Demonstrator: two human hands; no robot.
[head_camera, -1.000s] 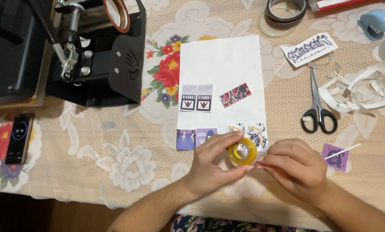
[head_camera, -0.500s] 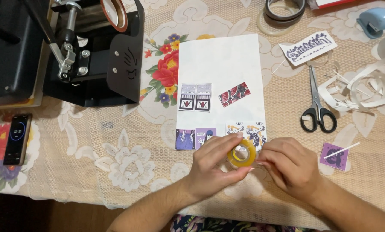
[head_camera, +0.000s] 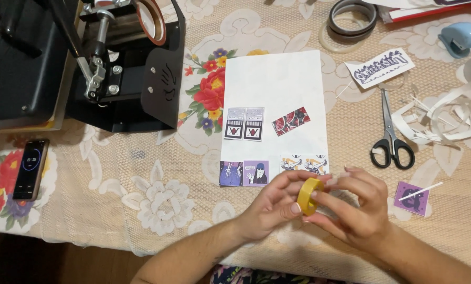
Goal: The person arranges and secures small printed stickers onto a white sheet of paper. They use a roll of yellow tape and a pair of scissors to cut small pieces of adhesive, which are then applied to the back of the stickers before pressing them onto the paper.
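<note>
A worktop (head_camera: pixel 114 210) covered by a cream lace cloth with floral prints carried everything. At its far left stood a black heat press machine (head_camera: pixel 78 63), the biggest thing there. A white sheet of paper (head_camera: pixel 277 89) lay in the middle, bearing small printed picture cutouts (head_camera: pixel 244 124) in two rows. Curled white paper offcuts (head_camera: pixel 445 118) lay to the right, with black-handled scissors (head_camera: pixel 390 137) just beside them. A dark smartphone (head_camera: pixel 30 169) rested near the left edge.

Both hands met at the near edge, just below the sheet. The left hand (head_camera: pixel 275 205) pinched a small roll of yellow tape (head_camera: pixel 309 195) between thumb and fingers, holding it on edge above the cloth. The right hand (head_camera: pixel 356 210) curled around the roll's other side, fingertips touching it. A small purple cutout (head_camera: pixel 411 197) lay near the right hand.
</note>
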